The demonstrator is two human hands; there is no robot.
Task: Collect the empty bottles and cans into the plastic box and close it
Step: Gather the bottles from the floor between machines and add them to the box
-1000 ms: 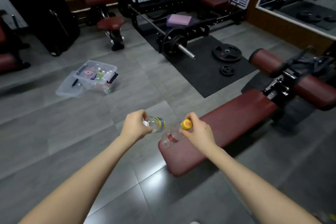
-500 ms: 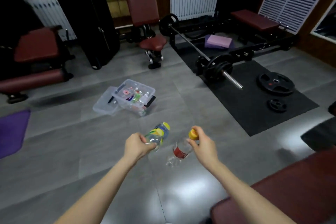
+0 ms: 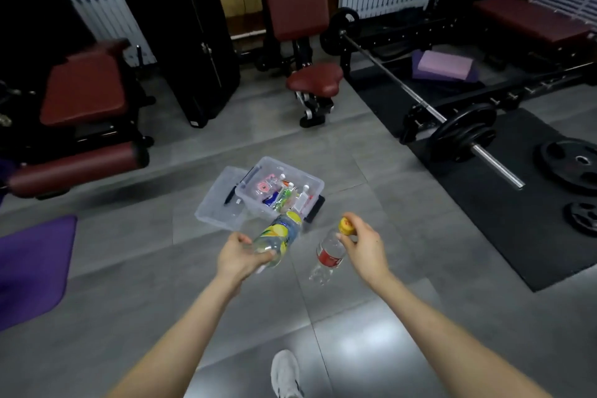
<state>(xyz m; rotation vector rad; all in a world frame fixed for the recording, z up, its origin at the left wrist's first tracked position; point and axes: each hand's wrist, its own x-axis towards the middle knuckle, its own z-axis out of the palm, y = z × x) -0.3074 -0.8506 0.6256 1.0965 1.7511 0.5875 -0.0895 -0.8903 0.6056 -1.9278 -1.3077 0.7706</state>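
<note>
My left hand (image 3: 239, 257) grips a clear bottle with a yellow and blue label (image 3: 280, 234) by its base, its yellow cap pointing toward the box. My right hand (image 3: 363, 244) holds a clear bottle with a red label (image 3: 328, 258) by its yellow cap, so the bottle hangs down. On the grey floor just ahead stands the clear plastic box (image 3: 310, 182), open, with several bottles and cans inside. Its clear lid (image 3: 217, 203) lies on the floor against the box's left side.
A loaded barbell (image 3: 462, 132) and weight plates (image 3: 571, 165) lie on a black mat at the right. Dark red gym benches and machines (image 3: 87, 97) stand at the left and behind the box. A purple mat (image 3: 29, 265) lies at the left. My white shoe (image 3: 286, 373) shows below.
The view has swung left and come closer to the box, which is now just beyond my hands. The red bench has left the view. Both hands still hold their bottles.
</note>
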